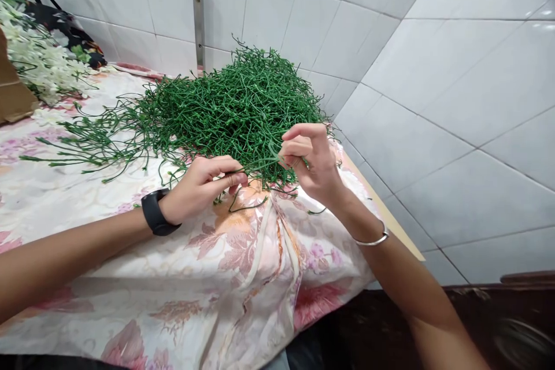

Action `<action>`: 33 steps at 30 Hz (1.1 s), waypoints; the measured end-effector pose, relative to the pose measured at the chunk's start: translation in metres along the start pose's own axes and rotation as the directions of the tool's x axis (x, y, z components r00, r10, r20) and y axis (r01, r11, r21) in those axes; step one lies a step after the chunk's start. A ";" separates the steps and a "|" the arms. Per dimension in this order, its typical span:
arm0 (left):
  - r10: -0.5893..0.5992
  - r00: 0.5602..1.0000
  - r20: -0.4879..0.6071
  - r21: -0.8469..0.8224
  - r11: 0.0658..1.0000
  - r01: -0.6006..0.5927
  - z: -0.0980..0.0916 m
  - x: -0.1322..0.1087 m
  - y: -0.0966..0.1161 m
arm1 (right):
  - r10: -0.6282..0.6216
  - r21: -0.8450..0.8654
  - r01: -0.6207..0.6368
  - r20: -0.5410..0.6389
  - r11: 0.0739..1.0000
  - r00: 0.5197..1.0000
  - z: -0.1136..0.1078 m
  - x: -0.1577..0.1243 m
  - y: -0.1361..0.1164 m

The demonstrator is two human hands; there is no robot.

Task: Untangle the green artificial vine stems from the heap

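A large heap of thin green artificial flower stems (243, 98) lies on a floral cloth (165, 277). My left hand (212, 179), with a black band on the wrist, pinches a few green stems (260, 162) between thumb and fingers in front of the heap. At the other end of these stems is my right hand (310, 159), its fingers curled, a thin bangle on the wrist. The right fingertips look closed on the stem ends, partly hidden by the hand. A loose stem (249, 206) rests on the cloth just below the hands.
White artificial flowers (47, 63) are piled at the far left beside a brown cardboard piece (15, 89). A tiled wall (269, 6) closes off the back and right. A metal strip (198, 29) stands against it. A board edge (390, 219) shows at the right.
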State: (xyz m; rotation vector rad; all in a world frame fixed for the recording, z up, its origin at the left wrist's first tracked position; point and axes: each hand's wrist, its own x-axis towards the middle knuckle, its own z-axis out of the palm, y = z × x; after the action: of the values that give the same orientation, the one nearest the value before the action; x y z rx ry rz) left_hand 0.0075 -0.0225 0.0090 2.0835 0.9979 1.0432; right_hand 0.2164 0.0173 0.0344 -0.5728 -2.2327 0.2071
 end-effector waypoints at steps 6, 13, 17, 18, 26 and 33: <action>0.025 1.000 -0.008 -0.017 1.000 -0.025 0.004 -0.001 -0.002 | 0.070 0.103 -0.073 0.036 0.992 0.997 -0.004 -0.001 -0.003; 0.072 0.995 -0.067 -0.050 0.996 -0.076 0.014 -0.004 -0.007 | 0.067 0.184 -0.081 0.080 0.980 0.995 -0.008 0.000 -0.001; 0.080 0.993 -0.090 -0.085 0.993 -0.087 0.017 -0.005 -0.007 | 0.040 0.189 -0.054 0.077 0.980 0.996 -0.010 0.002 -0.001; 0.080 0.993 -0.087 -0.094 0.992 -0.088 0.017 -0.005 -0.007 | 0.027 0.183 -0.041 0.080 0.982 0.996 -0.010 0.002 -0.001; 0.092 0.992 -0.084 -0.114 0.988 -0.101 0.018 -0.004 -0.011 | -0.015 0.037 0.012 0.064 0.999 0.998 -0.013 0.001 -0.001; 0.108 0.986 -0.127 -0.118 0.985 -0.124 0.018 -0.007 -0.010 | 0.017 0.103 -0.026 0.085 0.994 0.996 -0.018 0.002 -0.007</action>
State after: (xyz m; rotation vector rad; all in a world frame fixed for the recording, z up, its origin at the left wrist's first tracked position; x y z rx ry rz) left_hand 0.0157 -0.0257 -0.0107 2.0154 0.8522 1.2705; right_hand 0.2259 0.0110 0.0500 -0.5412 -2.2821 0.3620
